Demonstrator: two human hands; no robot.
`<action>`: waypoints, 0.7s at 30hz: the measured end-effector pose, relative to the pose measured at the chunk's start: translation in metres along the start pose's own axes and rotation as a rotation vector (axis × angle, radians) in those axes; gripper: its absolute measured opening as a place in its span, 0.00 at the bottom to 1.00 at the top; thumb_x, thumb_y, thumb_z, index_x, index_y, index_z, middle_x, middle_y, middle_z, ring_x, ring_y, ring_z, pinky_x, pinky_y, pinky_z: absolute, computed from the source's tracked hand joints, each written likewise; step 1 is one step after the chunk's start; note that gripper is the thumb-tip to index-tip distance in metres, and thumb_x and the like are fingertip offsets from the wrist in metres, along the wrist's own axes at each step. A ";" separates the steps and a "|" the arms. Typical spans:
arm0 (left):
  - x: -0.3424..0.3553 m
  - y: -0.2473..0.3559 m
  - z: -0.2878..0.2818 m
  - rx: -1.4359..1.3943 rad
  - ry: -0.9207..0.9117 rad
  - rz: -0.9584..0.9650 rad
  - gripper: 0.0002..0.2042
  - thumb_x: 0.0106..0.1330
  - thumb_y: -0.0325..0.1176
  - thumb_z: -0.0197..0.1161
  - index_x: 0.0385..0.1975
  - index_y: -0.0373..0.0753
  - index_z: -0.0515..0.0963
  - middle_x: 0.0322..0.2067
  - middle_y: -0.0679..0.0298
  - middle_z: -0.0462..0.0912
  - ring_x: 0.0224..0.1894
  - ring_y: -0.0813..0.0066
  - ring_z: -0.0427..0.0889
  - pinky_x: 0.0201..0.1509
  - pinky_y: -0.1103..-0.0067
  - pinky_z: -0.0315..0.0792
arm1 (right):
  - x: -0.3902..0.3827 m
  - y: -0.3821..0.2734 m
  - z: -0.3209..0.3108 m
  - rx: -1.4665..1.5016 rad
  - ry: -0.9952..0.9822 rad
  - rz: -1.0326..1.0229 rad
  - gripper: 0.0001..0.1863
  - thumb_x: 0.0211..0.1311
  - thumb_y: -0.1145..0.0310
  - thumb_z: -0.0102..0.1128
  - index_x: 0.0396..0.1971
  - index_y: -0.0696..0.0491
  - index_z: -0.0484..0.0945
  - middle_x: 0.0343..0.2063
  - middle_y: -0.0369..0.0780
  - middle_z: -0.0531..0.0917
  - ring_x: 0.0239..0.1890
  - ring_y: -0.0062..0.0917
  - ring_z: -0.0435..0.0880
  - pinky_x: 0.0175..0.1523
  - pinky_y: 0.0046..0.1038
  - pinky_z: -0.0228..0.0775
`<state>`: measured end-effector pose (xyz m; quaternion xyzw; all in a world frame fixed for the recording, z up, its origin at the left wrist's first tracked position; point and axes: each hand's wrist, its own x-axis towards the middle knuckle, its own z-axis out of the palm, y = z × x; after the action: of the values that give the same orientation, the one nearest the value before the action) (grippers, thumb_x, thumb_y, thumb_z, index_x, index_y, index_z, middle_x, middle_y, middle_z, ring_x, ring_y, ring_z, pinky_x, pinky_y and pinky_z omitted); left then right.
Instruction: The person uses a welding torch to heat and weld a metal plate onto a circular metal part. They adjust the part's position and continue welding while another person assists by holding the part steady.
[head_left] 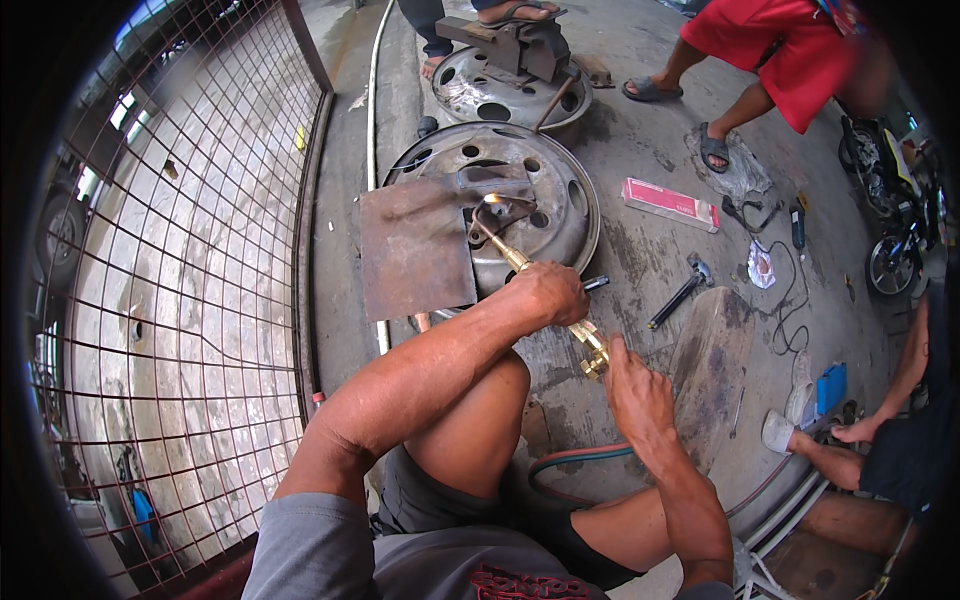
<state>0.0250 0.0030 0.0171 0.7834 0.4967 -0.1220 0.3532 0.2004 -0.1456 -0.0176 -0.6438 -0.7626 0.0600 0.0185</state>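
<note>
Right hand (640, 395) up at the torch's valve end, its grip hard to tell; left hand (548, 292) clamped round the brass torch (514, 256), flame (491, 199) beside the steel plate (415, 255) over 1 wheel (568, 215); beyond, a vise (540, 52) on wheel number 2 (460, 98).

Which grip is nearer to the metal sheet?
Left. The left grip holds the torch, to the right of the metal sheet; the right grip is farther off, by the torch's valves.
</note>
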 end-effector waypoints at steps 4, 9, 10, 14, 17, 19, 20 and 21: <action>-0.003 0.001 -0.002 0.000 -0.002 0.016 0.25 0.73 0.45 0.53 0.34 0.25 0.85 0.25 0.50 0.87 0.25 0.59 0.90 0.38 0.67 0.85 | 0.001 -0.001 -0.001 0.001 -0.008 0.007 0.07 0.68 0.72 0.58 0.41 0.55 0.70 0.30 0.50 0.85 0.31 0.50 0.87 0.33 0.47 0.81; -0.003 0.001 -0.001 -0.008 -0.003 -0.003 0.25 0.73 0.46 0.52 0.34 0.26 0.86 0.24 0.50 0.87 0.26 0.59 0.90 0.38 0.67 0.85 | 0.000 -0.001 -0.001 0.005 0.004 0.002 0.07 0.68 0.73 0.58 0.41 0.55 0.70 0.30 0.50 0.85 0.30 0.50 0.87 0.32 0.47 0.80; -0.002 0.002 -0.001 -0.005 -0.004 -0.008 0.25 0.74 0.46 0.52 0.34 0.26 0.86 0.23 0.50 0.87 0.26 0.59 0.90 0.38 0.67 0.85 | 0.000 -0.001 -0.002 0.004 0.006 0.001 0.07 0.68 0.73 0.58 0.41 0.55 0.70 0.30 0.50 0.85 0.30 0.50 0.87 0.32 0.47 0.80; 0.000 0.001 0.001 0.016 -0.005 0.016 0.25 0.74 0.46 0.51 0.33 0.26 0.86 0.22 0.51 0.86 0.25 0.59 0.90 0.39 0.67 0.85 | -0.001 0.001 -0.001 -0.015 -0.005 0.008 0.07 0.68 0.73 0.58 0.41 0.56 0.70 0.30 0.50 0.85 0.29 0.50 0.87 0.31 0.46 0.80; 0.001 0.001 0.001 0.001 -0.007 0.007 0.25 0.73 0.46 0.52 0.32 0.26 0.85 0.22 0.51 0.86 0.25 0.59 0.90 0.40 0.66 0.85 | -0.001 0.001 -0.001 -0.017 -0.008 0.009 0.07 0.69 0.73 0.58 0.41 0.56 0.70 0.30 0.50 0.85 0.30 0.50 0.87 0.31 0.46 0.80; 0.001 0.001 0.002 -0.010 0.002 0.007 0.25 0.73 0.45 0.52 0.31 0.26 0.85 0.22 0.51 0.86 0.25 0.59 0.90 0.40 0.66 0.85 | -0.001 0.000 -0.002 -0.014 -0.002 0.006 0.07 0.68 0.73 0.58 0.42 0.56 0.70 0.30 0.50 0.85 0.30 0.50 0.88 0.31 0.46 0.80; 0.001 0.000 0.002 -0.006 0.007 0.015 0.25 0.73 0.45 0.52 0.31 0.25 0.85 0.22 0.51 0.86 0.25 0.59 0.90 0.40 0.66 0.85 | -0.001 0.000 -0.002 -0.012 0.000 0.005 0.07 0.68 0.73 0.58 0.42 0.56 0.71 0.30 0.50 0.85 0.30 0.50 0.88 0.31 0.46 0.80; 0.001 -0.001 0.003 -0.002 0.012 0.024 0.25 0.73 0.45 0.52 0.31 0.25 0.85 0.22 0.50 0.86 0.25 0.59 0.90 0.40 0.66 0.84 | -0.001 0.000 -0.003 -0.011 0.001 0.004 0.07 0.68 0.73 0.58 0.42 0.56 0.71 0.30 0.50 0.84 0.30 0.50 0.88 0.32 0.46 0.80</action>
<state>0.0254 0.0022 0.0143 0.7896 0.4896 -0.1125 0.3524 0.2009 -0.1463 -0.0147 -0.6453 -0.7618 0.0556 0.0155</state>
